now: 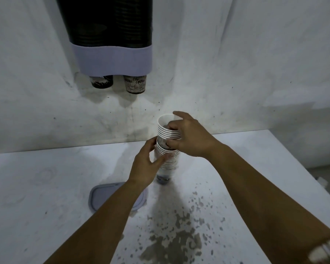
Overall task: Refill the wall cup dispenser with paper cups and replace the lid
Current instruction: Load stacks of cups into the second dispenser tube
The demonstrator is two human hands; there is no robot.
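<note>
Head view looks down on a white table against a wall. Both hands hold a stack of cups upright over the table's far middle: the right hand curls its fingers round the upper rims, the left hand pinches the lower part. The stack's foot is blurred (whether it touches the table is unclear). A grey lid lies near-left, half hidden under the left forearm. On the wall far left hangs the dispenser, its top cut off, two cup bottoms poking out below.
</note>
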